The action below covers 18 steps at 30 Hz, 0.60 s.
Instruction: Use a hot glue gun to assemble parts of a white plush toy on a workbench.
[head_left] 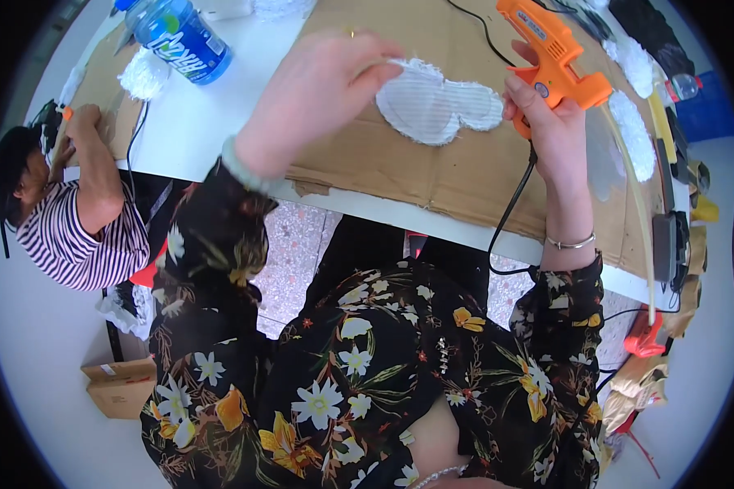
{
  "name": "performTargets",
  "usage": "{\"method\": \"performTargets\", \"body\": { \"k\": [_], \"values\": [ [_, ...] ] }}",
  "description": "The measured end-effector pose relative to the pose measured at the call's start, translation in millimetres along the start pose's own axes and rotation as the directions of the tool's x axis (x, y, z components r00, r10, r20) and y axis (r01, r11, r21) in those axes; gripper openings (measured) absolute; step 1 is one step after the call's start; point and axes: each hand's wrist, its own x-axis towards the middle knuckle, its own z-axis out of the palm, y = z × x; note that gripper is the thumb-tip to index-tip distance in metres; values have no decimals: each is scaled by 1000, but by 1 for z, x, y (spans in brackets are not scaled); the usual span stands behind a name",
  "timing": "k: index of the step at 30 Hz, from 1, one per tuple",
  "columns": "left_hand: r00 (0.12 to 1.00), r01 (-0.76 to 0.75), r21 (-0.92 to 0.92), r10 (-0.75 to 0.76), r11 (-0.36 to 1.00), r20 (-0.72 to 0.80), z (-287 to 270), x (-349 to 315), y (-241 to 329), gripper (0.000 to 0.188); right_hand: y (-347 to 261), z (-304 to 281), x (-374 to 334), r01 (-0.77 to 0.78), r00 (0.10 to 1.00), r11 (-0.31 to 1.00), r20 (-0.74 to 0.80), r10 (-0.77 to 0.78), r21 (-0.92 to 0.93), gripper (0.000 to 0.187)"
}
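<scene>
My right hand (551, 129) is wrapped round the handle of an orange glue gun (552, 61), with a black cord hanging from its grip and a long pale glue stick (638, 208) trailing from its back. A white ribbed fabric piece (432, 106), two-lobed with frayed edges, is over the cardboard (334, 159). Thumb and fingers of my left hand (322, 94) pinch its upper left edge; that hand is slightly blurred. The piece's right end comes close to my right fingers; whether they touch cannot be told.
A blue-labelled bottle (183, 41) and a fluffy white bundle (144, 73) stand at the left. Another person in a striped shirt (86, 216) works at the far left. White fluffy pieces (630, 134) and a black box (670, 244) line the right edge. A red-orange tool (646, 336) is below.
</scene>
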Motion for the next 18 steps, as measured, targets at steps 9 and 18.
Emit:
{"method": "performTargets", "body": {
  "k": [9,18],
  "values": [
    [939,138,-56,-112,989,326,43,47,-47,21,-37,-26,-15,-35,985,998,173,25,54,35],
    [933,271,-331,-161,904,322,48,44,-59,20,-49,-45,-35,-220,884,945,361,298,-241,41]
  ]
}}
